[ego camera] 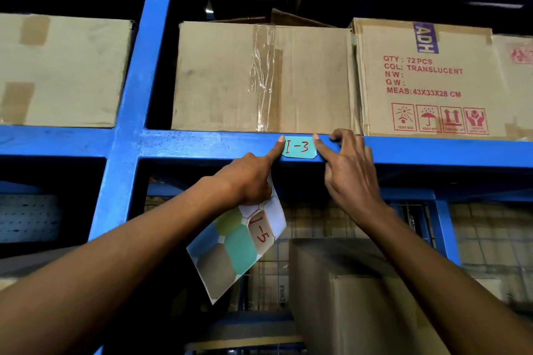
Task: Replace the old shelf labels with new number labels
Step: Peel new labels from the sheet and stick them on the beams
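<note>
A teal label (299, 147) marked "I-3" in red sits on the front of the blue shelf beam (202, 144). My left hand (248, 179) presses its index fingertip on the label's left edge while its other fingers grip a sticker sheet (236, 242) hanging below. That sheet has coloured label patches and one marked "I-5". My right hand (346, 170) presses its index fingertip on the label's right edge, with the remaining fingers spread on the beam.
Cardboard boxes stand on the shelf above: a plain taped one (259, 78), a printed "ADH" one (427, 78) and another (63, 69) in the left bay. A blue upright (129, 95) divides the bays. A large box (360, 297) stands on the level below, with wire mesh behind it.
</note>
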